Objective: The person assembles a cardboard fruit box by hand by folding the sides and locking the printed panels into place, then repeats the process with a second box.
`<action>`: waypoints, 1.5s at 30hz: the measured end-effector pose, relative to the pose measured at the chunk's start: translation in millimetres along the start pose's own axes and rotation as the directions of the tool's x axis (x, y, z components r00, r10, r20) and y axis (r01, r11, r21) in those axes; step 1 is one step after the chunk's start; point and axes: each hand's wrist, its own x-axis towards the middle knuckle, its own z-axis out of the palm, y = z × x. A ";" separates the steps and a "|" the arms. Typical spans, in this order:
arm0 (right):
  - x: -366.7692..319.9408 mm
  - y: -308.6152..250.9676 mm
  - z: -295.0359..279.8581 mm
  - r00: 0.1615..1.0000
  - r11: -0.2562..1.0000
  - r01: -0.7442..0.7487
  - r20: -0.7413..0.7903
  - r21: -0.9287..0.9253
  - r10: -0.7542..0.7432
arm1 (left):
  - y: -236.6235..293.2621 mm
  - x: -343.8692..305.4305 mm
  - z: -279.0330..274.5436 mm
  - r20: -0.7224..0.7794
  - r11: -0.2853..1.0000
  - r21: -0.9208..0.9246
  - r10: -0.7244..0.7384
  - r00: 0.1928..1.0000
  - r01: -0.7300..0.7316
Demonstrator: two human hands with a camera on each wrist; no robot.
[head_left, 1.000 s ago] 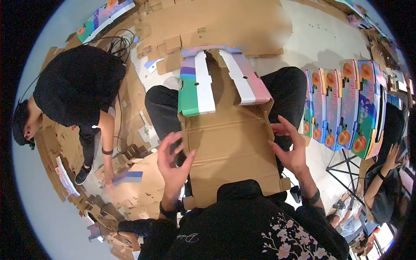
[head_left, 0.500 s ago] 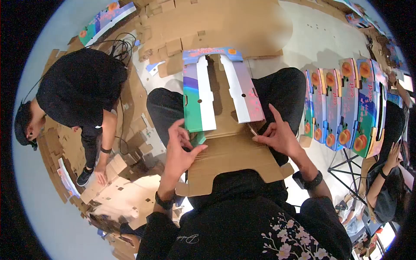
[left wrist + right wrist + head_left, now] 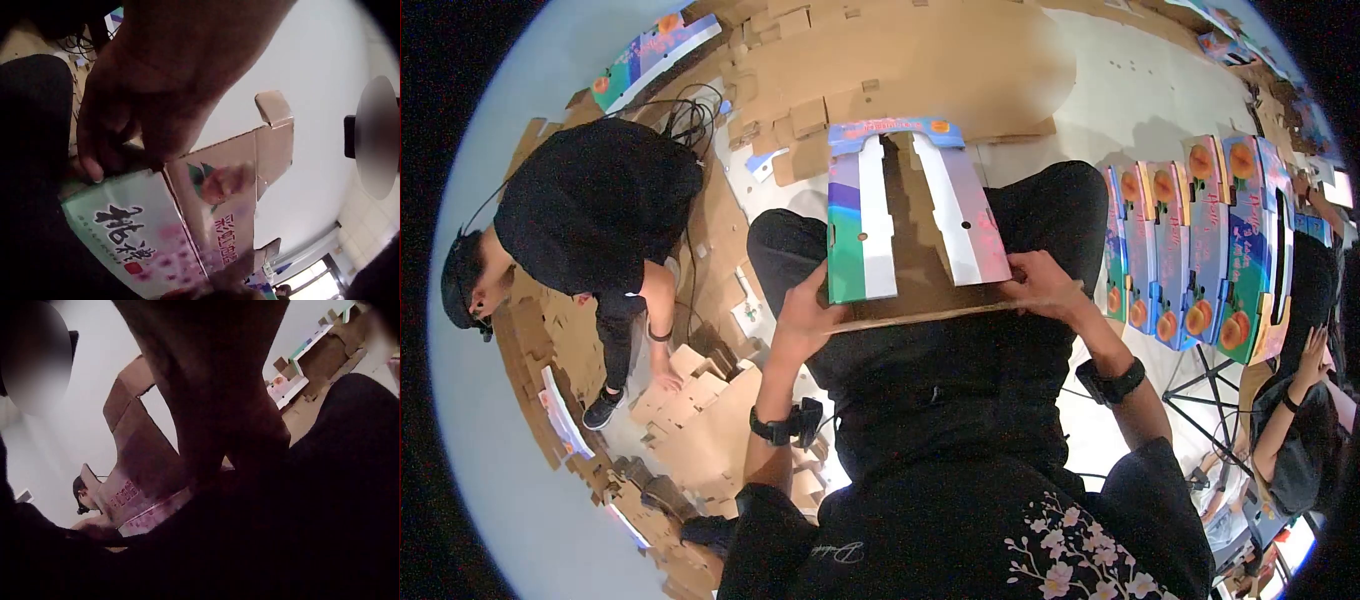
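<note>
A printed cardboard box lies across the person's lap, its two long top flaps showing white inner strips with a gap between. Its near end panel stands raised, seen edge-on in the head view. At the near left corner the left hand grips the box, fingers bent over the green side. Opposite it, the right hand holds the near right corner, fingertips partly hidden. In the left wrist view the end panel carries a printed peach, with a bare flap on top. The right wrist view is dark around the fingers.
Several printed boxes stand in a row at the right, by a black metal stand. Flat cardboard sheets cover the floor ahead. A bending person reaches toward cardboard pieces at the left; cables lie close by.
The near end panel, earlier laid flat toward the body, has been folded up. Both hands moved in to the box's near corners. The person at the left let go of a printed piece.
</note>
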 end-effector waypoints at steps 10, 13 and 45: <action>-5.4 37.4 0.1 0.967 0.772 0.239 -0.214 0.589 -0.136 | 17.7 -5.6 -23.6 -0.085 0.848 -0.526 0.033 0.996 -0.073; 24.7 22.4 6.7 0.947 0.735 0.019 -0.248 0.677 0.204 | -8.5 37.7 2.9 -0.222 0.836 -0.548 -0.117 0.968 -0.024; 17.4 -42.2 16.7 0.649 0.860 0.417 -0.759 0.295 -0.054 | 73.3 25.2 3.5 -0.424 0.904 -0.289 0.173 0.889 -0.314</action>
